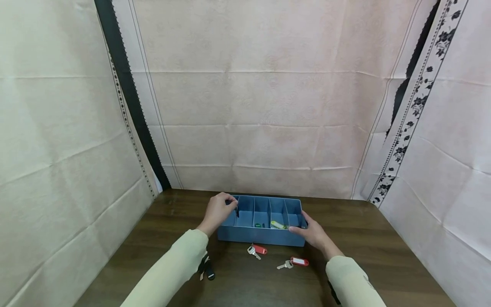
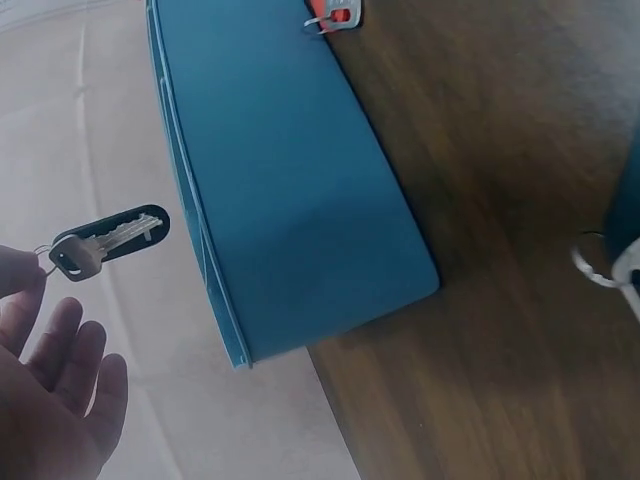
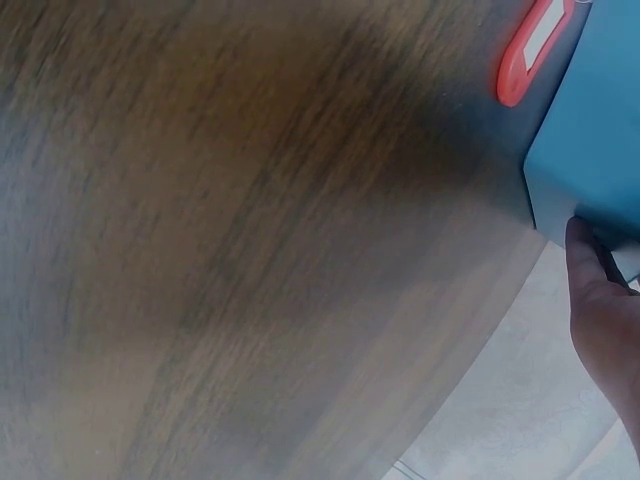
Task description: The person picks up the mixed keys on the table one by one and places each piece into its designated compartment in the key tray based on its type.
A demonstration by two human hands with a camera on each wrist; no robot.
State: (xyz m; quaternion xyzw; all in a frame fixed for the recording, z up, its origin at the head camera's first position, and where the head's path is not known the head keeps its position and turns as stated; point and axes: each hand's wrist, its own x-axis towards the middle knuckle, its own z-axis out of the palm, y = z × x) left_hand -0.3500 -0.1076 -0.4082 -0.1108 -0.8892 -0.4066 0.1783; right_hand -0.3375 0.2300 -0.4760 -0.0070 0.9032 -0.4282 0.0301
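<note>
My left hand (image 1: 219, 209) is over the left end of the blue divided box (image 1: 261, 236), thumb and finger pinching a key ring. From that ring hang a silver key (image 2: 82, 256) and a black key tag (image 2: 150, 226), both above the box in the left wrist view. At the box's right end my right hand (image 1: 313, 233) grips the corner, thumb at the front rim and fingers along the side wall. In the right wrist view, a finger (image 3: 584, 262) lies against that end wall. A yellow-green tag (image 1: 278, 224) and a green tag (image 1: 259, 225) lie in separate compartments.
In front of the box on the wooden table (image 1: 238, 285) lie two keys with red tags (image 1: 259, 249). A black-tagged key (image 1: 209, 271) lies beside my left sleeve. Light cloth (image 1: 245, 106) hangs behind the table and along both sides.
</note>
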